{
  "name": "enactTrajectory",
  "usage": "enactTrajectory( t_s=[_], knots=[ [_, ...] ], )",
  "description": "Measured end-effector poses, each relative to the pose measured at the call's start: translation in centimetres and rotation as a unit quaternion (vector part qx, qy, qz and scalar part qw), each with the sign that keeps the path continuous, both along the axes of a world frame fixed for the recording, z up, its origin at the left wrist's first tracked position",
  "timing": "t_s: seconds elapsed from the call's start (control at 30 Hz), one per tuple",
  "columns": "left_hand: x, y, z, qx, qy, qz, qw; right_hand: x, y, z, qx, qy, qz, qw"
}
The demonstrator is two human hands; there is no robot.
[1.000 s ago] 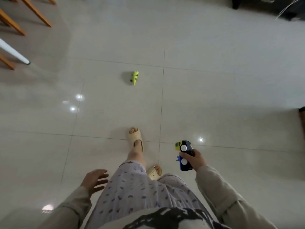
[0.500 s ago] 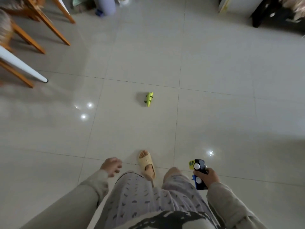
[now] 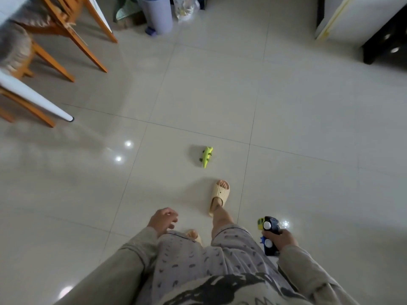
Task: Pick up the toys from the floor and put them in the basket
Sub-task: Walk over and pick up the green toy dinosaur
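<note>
Right hand [image 3: 279, 238] clenched around a dark toy car [image 3: 269, 235], wheels outward, its lower end hidden behind the sleeve. Left hand [image 3: 162, 220] empty, fingers loosely curled, beside the thigh. Green toy crocodile [image 3: 206, 156] lies on the tiled floor [image 3: 308, 150] just ahead of the forward sandal [image 3: 219, 195]; chair legs [image 3: 72, 40] cut off at upper left.

Floor tiles [image 3: 220, 95]: glossy pale beige, thin dark grout lines. Toy crocodile [image 3: 206, 156]: lime green, darker green feet. Toy car [image 3: 269, 235]: dark blue-black, yellow front, white wheels. Slipper [image 3: 219, 195]: cream. Trousers [image 3: 198, 260]: pale lilac, small dark flecks. Sleeves [image 3: 123, 267]: beige. Chair legs [image 3: 88, 45]: orange wood.
</note>
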State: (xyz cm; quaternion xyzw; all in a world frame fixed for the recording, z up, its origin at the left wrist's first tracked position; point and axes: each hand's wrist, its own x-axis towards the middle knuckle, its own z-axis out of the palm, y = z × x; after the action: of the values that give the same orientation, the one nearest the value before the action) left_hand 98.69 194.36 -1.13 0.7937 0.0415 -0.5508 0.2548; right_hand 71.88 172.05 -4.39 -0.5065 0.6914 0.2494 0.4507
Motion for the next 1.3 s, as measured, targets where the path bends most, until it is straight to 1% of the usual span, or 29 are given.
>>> enactTrajectory(
  t_s=[0.1, 0.17, 0.3, 0.37, 0.57, 0.73, 0.83, 0.93, 1.0, 1.17, 1.3],
  knots=[
    [0.9, -0.6, -1.4, 0.053, 0.032, 0.013, 0.998, 4.5, -5.3, 0.3, -0.008, -0.028, 0.004, 1.0],
    [1.9, -1.4, -2.2, 0.082, 0.037, 0.015, 0.996, 7.3, -8.7, 0.5, -0.015, -0.043, 0.012, 0.999],
    [4.2, -3.9, -2.8, 0.09, 0.027, 0.049, 0.994, 12.1, -14.1, 0.8, -0.024, -0.072, 0.041, 0.996],
    [5.4, -5.4, -2.7, 0.09, 0.028, 0.049, 0.994, 13.9, -15.8, 0.7, -0.024, -0.073, 0.052, 0.996],
    [10.5, -11.6, -4.0, 0.088, 0.014, -0.002, 0.996, 17.1, -18.1, -2.1, 0.001, -0.075, 0.047, 0.996],
    [15.4, -18.8, -7.1, 0.072, 0.013, -0.066, 0.995, 19.6, -18.5, -6.8, 0.032, -0.06, 0.026, 0.997],
    [17.5, -23.0, -11.6, 0.052, 0.013, -0.097, 0.994, 21.0, -18.9, -10.7, 0.042, -0.066, 0.001, 0.997],
    [18.6, -26.6, -17.8, 0.049, 0.003, -0.126, 0.991, 22.2, -19.4, -16.3, 0.041, -0.072, -0.024, 0.996],
    [19.2, -28.4, -23.0, 0.051, -0.007, -0.144, 0.988, 23.0, -20.0, -21.0, 0.044, -0.077, -0.038, 0.995],
    [19.2, -31.2, -36.5, 0.105, -0.037, -0.186, 0.976, 24.6, -21.3, -32.3, 0.045, -0.113, -0.052, 0.991],
    [19.1, -33.1, -48.2, 0.105, -0.05, -0.199, 0.973, 25.1, -22.1, -41.2, 0.039, -0.138, -0.1, 0.985]
  ],
)
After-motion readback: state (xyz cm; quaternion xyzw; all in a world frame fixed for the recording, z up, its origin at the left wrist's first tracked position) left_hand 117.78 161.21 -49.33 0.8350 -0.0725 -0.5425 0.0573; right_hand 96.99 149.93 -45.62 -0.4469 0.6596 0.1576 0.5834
